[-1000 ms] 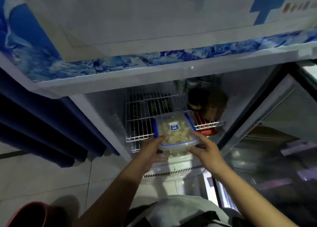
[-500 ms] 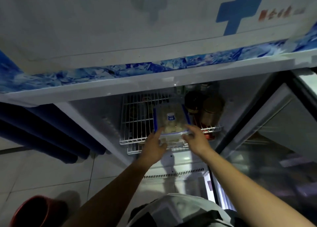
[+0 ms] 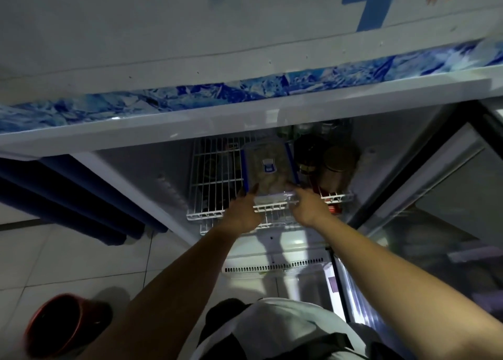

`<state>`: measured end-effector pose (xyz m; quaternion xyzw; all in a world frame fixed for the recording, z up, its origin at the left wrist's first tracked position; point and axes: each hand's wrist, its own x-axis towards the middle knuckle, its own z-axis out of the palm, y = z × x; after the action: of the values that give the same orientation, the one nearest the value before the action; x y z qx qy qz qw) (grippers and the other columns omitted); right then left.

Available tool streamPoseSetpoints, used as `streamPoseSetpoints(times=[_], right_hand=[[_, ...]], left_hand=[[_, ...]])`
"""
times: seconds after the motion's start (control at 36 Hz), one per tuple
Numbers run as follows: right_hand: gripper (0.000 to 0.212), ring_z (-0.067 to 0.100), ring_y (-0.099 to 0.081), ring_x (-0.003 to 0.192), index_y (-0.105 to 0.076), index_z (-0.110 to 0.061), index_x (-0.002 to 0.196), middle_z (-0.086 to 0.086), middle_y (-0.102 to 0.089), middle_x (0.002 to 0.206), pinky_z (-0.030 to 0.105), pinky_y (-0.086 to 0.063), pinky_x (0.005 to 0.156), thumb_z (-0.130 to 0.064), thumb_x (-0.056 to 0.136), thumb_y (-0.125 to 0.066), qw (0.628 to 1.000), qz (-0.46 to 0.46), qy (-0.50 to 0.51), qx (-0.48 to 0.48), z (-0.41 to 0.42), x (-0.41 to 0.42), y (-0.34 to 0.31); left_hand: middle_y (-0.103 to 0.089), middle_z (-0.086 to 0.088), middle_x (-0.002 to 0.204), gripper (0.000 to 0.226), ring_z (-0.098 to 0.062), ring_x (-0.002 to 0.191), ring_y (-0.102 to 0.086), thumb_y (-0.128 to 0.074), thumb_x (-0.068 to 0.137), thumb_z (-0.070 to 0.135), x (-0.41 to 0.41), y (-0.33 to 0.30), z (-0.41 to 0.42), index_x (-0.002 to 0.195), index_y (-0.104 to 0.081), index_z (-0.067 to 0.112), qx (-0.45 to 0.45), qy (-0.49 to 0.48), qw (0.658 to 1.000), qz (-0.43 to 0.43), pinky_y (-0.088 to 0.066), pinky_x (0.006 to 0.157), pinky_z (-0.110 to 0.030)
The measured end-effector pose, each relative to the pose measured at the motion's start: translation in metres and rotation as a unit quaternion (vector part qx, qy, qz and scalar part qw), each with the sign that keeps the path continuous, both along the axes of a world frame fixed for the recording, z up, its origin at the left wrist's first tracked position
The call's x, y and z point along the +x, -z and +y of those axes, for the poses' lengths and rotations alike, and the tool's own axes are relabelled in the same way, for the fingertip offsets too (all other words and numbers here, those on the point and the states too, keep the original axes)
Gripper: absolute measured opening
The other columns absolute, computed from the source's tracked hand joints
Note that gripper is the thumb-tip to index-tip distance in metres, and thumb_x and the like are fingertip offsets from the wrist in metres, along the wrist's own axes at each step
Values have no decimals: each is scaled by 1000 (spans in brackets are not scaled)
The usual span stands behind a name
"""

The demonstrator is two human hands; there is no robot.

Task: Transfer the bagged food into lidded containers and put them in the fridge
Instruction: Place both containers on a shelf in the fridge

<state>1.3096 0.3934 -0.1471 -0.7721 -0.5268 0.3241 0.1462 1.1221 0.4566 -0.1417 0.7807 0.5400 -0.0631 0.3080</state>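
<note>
Now, status:
container: clear lidded box [image 3: 269,170] with blue clips, pale food inside, sits on the wire shelf [image 3: 215,185], just left of the jars.
left hand [image 3: 243,212]: at the box's near left corner, fingers fairly straight against it; looks like pushing, not gripping.
right hand [image 3: 307,205]: at the near right corner, fingertips on the lid edge; can't tell if it pinches.
why: probably one hand per corner to keep the box square while it slides back on the wire.
jars [image 3: 325,163]: two dark ones right of the box, near its side; risk of a knock.
fridge: door [image 3: 446,196] open right of the shelf, interior dim.
room: pale floor tiles [image 3: 40,253], red bucket [image 3: 64,324] low and left of the shelf.
</note>
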Motion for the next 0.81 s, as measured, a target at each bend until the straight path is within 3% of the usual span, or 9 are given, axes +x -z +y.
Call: streamPoseSetpoints(times=[0.08,0.19,0.39,0.5,0.64,0.81], right_hand=[[69,35,-49,130,-33,-37,152,10,-40,152,40,-46,102,-23,90,-61,999,-50,-17,3,-10,-5,4],[67,36,-42,134,-29,-40,152,6,-35,156,49,-43,104,-28,92,-57,998,-67,-13,5,-22,-9,4],[76,35,-21,147,-13,-43,155,-1,-20,164,59,-28,112,-34,94,-57,995,-81,-7,-50,-29,-20,-5],[81,33,-8,152,-4,-48,155,-4,-10,167,63,-18,115,-42,93,-57,995,-72,-10,-72,-32,-21,-10],[85,30,3,153,4,-54,152,-7,2,168,62,-10,117,-48,92,-56,998,-51,-16,-42,-56,-35,-10],[76,23,5,153,-8,-49,154,-7,0,167,56,-10,117,-57,92,-52,991,-70,-114,-8,-84,-96,-18]], left_hand=[[-5,-14,168,106,-44,136,-44,-71,85,14,-7,10,-10,158,-2,46,9,10,999,-31,-51,101,-50],[-4,-15,168,114,-46,120,-57,-75,81,15,-11,18,-23,158,4,43,32,23,999,-33,-54,92,-57],[-4,-13,168,116,-41,134,-45,-77,79,22,-15,11,-25,157,6,46,53,39,998,-21,-51,97,-55],[-7,-9,168,110,-43,143,-32,-76,81,24,-23,3,-30,159,1,42,48,48,998,-15,-43,107,-56],[1,-3,170,98,-33,154,-14,-71,87,24,-57,-4,-54,159,-7,44,4,-20,995,-97,-27,119,-54],[-17,-6,167,90,-29,153,-17,-72,86,20,-131,-18,-114,156,-18,36,64,-86,980,-170,-21,123,-47]])
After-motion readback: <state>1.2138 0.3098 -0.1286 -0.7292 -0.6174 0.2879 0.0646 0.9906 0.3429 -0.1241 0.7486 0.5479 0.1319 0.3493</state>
